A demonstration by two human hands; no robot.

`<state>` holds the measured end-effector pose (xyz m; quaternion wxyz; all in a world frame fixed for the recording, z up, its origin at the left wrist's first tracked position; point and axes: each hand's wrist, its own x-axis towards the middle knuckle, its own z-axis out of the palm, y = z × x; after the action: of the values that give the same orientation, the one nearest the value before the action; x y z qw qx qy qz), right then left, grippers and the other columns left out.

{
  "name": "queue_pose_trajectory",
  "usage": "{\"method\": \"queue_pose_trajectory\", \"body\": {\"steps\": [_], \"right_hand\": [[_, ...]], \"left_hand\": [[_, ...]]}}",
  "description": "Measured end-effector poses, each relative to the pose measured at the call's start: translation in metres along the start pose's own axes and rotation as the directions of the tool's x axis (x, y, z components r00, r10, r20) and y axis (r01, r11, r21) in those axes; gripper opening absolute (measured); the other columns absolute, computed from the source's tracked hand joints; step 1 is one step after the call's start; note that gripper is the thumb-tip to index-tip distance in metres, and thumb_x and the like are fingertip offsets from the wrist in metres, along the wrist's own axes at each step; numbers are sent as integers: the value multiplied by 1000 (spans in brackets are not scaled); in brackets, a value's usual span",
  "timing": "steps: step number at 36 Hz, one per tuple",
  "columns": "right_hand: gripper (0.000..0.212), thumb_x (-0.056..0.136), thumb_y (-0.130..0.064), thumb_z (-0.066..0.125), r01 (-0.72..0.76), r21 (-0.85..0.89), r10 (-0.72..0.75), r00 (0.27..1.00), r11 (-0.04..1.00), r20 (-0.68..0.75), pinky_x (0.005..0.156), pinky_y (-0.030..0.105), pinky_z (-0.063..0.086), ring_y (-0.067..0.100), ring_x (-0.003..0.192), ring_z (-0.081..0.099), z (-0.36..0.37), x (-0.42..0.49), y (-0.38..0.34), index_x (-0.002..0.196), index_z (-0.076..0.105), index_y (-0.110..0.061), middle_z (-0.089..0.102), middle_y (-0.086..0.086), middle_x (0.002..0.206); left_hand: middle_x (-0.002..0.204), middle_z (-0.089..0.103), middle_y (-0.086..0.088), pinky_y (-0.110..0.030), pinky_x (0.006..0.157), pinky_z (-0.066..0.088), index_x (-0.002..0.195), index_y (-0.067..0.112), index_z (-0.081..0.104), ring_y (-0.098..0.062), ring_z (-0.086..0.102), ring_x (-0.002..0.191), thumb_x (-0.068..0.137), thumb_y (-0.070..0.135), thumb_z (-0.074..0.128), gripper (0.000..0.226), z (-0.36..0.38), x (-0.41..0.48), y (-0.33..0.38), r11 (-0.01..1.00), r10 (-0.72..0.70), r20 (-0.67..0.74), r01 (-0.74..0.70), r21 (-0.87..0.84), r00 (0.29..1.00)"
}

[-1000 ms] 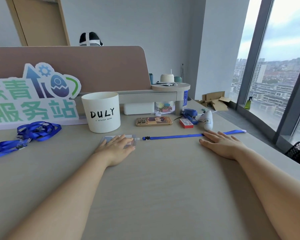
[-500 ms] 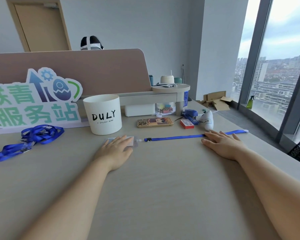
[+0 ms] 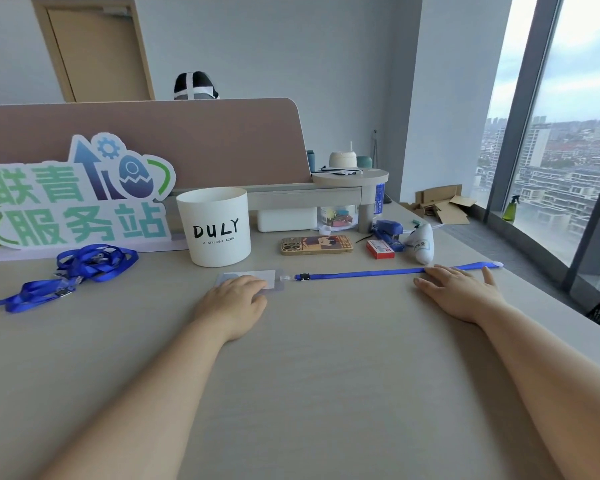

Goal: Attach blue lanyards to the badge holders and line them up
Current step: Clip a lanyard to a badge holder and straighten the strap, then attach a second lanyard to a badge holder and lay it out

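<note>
A clear badge holder [image 3: 257, 277] lies flat on the desk in front of the white cup. My left hand [image 3: 234, 299] rests palm-down on its near part, fingers together. A blue lanyard [image 3: 361, 273] is clipped to the holder's right end and stretches straight to the right. My right hand [image 3: 459, 292] lies flat on the desk with its fingers spread, the fingertips touching the strap near its far end. A tangled heap of several more blue lanyards [image 3: 73, 271] sits at the left by the sign.
A white cup marked DULY [image 3: 215, 226] stands just behind the holder. A phone [image 3: 316, 244], a red box [image 3: 380, 249], a blue stapler [image 3: 388, 230] and a white plush [image 3: 421, 244] lie behind the strap. A big sign [image 3: 73, 199] and a partition stand at the back.
Both hands stay flat in nearly the same places. The view has tilted slightly, shifting everything a little lower in frame.
</note>
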<state>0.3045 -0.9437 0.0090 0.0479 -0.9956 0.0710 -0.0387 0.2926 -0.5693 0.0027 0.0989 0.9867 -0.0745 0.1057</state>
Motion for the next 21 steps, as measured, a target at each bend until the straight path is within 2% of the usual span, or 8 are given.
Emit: {"method": "queue_pose_trajectory", "body": {"steps": [5,10,15,18,21], "right_hand": [[61,93,-62,18,4,13,-4,1000,1000,18,117,46,-6,8,146,12,-2,-2,-2,146,26,-34,21,-16,156],[55,96,-58,18,33,21,-32,999,999,-34,117,47,-2,15,145,17,-4,-6,-3,144,29,-33,25,-11,155],[53,95,-56,31,120,50,-108,976,992,-191,117,43,16,22,138,33,-9,-18,-17,139,41,-27,36,-3,151],[50,95,-53,38,206,130,-165,949,970,-270,111,40,25,22,135,36,-15,-33,-49,136,45,-26,43,-2,146],[45,95,-51,40,318,241,-249,928,917,-275,107,38,30,20,130,41,-12,-52,-98,131,50,-26,49,-3,139]], "left_hand": [[148,38,13,-30,103,31,136,29,44,-15,35,133,96,29,32,41,-1,-1,2,1000,-11,-16,12,21,1000],[151,34,11,-28,109,24,142,25,39,-12,31,138,96,31,38,46,-1,1,-1,1000,-5,-88,6,13,996],[140,50,4,-29,106,32,132,17,53,-17,45,129,92,27,51,41,-8,-17,-2,991,-16,-212,-12,-133,977],[133,56,4,-31,104,37,126,17,58,-18,50,123,86,38,46,47,-19,-45,-10,983,-15,-211,-24,-183,977],[130,57,6,-30,103,38,123,21,60,-16,51,121,81,41,43,50,-33,-77,-38,983,-63,-213,23,-181,975]]}}
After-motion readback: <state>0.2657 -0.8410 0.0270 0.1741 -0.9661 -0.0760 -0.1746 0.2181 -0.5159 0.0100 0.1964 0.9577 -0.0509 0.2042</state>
